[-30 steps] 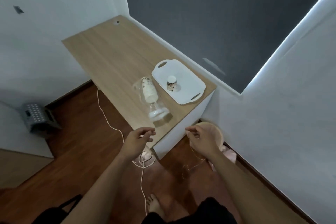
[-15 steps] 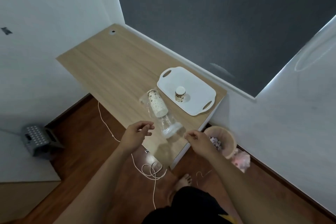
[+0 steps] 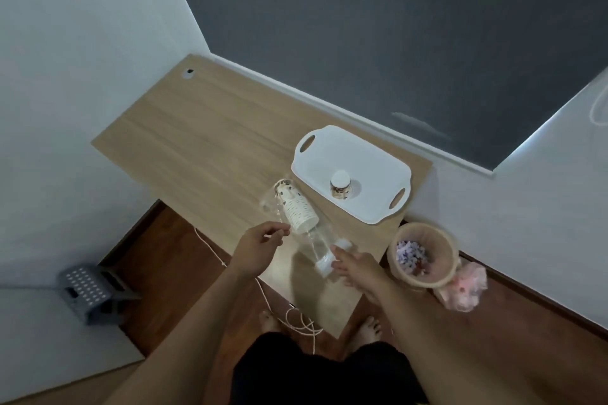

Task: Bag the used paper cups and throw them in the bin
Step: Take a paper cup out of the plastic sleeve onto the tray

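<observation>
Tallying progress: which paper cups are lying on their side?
The stacked cups inside the clear bag on the desk; the lone cup on the white tray stands.

Two bare forearms reach forward from the bottom of the view toward a wooden desk [image 3: 204, 141]. The left hand [image 3: 260, 245] hovers at the desk's near edge, palm turned inward, its fingers loosely curled and the tips of thumb and forefinger close together. The right hand [image 3: 357, 268] lies over the desk's near end, lower and to the right of the left, with its fingers [image 3: 339, 258] stretched out almost straight and pointing across the desktop. The hands are near each other but apart. Two bare feet [image 3: 368, 327] stand on the floor below the desk's near corner.
</observation>
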Motion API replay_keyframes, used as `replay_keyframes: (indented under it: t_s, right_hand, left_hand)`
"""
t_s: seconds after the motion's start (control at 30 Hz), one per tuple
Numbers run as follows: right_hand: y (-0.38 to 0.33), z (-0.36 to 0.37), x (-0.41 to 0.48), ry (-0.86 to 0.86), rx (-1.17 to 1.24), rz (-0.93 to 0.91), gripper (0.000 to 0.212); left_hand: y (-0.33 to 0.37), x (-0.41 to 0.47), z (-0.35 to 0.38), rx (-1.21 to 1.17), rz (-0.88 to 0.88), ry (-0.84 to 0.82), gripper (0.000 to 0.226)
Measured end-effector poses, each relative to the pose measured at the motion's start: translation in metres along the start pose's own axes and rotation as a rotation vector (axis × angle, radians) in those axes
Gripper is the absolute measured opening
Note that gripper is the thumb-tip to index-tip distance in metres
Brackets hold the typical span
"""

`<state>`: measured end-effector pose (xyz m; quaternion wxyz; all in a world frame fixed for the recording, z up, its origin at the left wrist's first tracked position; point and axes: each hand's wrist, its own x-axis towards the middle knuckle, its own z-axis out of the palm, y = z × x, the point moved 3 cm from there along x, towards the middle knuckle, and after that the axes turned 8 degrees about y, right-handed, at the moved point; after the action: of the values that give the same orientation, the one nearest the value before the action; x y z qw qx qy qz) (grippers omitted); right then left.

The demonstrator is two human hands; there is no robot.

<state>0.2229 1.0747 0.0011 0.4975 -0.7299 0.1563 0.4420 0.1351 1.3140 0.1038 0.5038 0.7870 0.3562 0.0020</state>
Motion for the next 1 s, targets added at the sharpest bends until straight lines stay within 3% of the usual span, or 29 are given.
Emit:
replay_keyframes:
  t_s: [0.13, 0.3, 0.43, 0.57, 0.7, 0.83, 1.0]
  right_hand:
    - [-0.002, 0.025, 0.014, 0.115, 0.196, 0.110, 0.042]
    - [-0.030, 0.045, 0.004, 0.245, 0.092, -0.043, 0.031]
    - [-0.073, 0.052, -0.027, 0.353, -0.071, -0.174, 0.035]
    - [-0.110, 0.077, -0.050, 0.399, -0.024, -0.264, 0.035]
    - [-0.140, 0.101, -0.070, 0.358, 0.110, -0.283, 0.033]
    - [-0.165, 0.108, -0.097, 0.297, 0.158, -0.319, 0.052]
    - [-0.180, 0.100, -0.120, 0.204, 0.301, -0.399, 0.053]
  left_hand:
    - [-0.003, 0.044, -0.010, 0.110, 0.072, -0.101, 0.020]
    - [-0.016, 0.105, -0.021, 0.320, 0.269, -0.200, 0.034]
    - [-0.019, 0.143, -0.023, 0.570, 0.384, -0.342, 0.067]
    - [-0.023, 0.169, -0.024, 0.709, 0.494, -0.494, 0.109]
    - [-0.031, 0.181, -0.030, 0.698, 0.593, -0.518, 0.138]
    - [-0.031, 0.184, -0.034, 0.610, 0.795, -0.628, 0.146]
    - [-0.004, 0.150, -0.034, 0.213, 0.549, -0.958, 0.117]
